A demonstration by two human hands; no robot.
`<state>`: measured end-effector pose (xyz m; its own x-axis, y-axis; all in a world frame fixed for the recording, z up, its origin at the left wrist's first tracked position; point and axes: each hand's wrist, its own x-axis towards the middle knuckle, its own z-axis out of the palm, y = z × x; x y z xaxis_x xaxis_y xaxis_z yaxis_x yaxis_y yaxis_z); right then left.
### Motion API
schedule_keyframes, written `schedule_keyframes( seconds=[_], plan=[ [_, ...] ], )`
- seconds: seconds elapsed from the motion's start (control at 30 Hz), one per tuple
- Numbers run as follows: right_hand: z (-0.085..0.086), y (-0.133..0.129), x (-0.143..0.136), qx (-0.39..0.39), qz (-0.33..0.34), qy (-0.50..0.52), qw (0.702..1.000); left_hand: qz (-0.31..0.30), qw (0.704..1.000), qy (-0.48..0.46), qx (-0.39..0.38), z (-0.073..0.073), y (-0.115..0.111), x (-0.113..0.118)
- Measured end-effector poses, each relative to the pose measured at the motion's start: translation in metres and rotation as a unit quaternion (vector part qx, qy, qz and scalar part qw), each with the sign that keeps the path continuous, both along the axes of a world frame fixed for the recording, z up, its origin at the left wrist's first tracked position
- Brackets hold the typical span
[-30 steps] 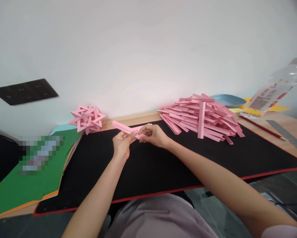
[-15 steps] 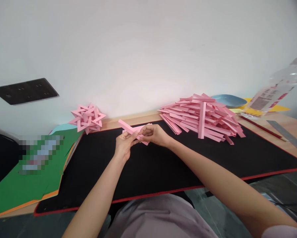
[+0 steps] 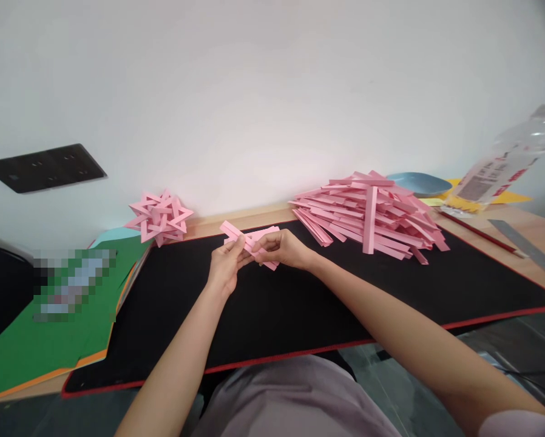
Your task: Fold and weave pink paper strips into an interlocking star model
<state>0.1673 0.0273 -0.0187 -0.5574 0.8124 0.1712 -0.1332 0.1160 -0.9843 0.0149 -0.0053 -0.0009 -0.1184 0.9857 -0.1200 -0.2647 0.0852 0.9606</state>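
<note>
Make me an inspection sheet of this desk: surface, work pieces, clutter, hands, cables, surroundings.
Surface: black mat with red edging on a wooden desk.
Work pieces: crossed pink strips; pink pile, right; pink star, left.
Clutter: green sheets at left; blue dish, bottle, red stick, ruler at right.
Hands: left hand and right hand both hold the strips.
Cables: thin dark lines lower right, perhaps cables; unclear.
Surroundings: pale wall, black socket panel.

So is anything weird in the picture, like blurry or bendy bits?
In the head view, the bottle near the right edge looks slanted and stretched, perhaps from the wide lens; also in the head view, blocky squares hide part of the green sheet.
</note>
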Motion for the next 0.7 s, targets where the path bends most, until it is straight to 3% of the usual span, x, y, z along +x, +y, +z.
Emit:
schedule_keyframes(
  seconds=[0.33, 0.53, 0.7],
  plan=[
    [-0.0008, 0.0015, 0.0045, 0.053, 0.086, -0.019, 0.995, 0.01, 1.0, 0.013, 0.025, 0.001, 0.0027, -0.0035],
    [0.0033, 0.0004, 0.0061, 0.066, 0.098, -0.034, 0.992, 0.076, 0.992, 0.066, 0.079, -0.0026, 0.0042, -0.0016],
    [0.004, -0.0024, 0.0031, 0.046, 0.087, -0.011, 0.995, 0.102, 0.994, 0.011, 0.045, 0.0007, 0.0041, 0.0009]
  ],
)
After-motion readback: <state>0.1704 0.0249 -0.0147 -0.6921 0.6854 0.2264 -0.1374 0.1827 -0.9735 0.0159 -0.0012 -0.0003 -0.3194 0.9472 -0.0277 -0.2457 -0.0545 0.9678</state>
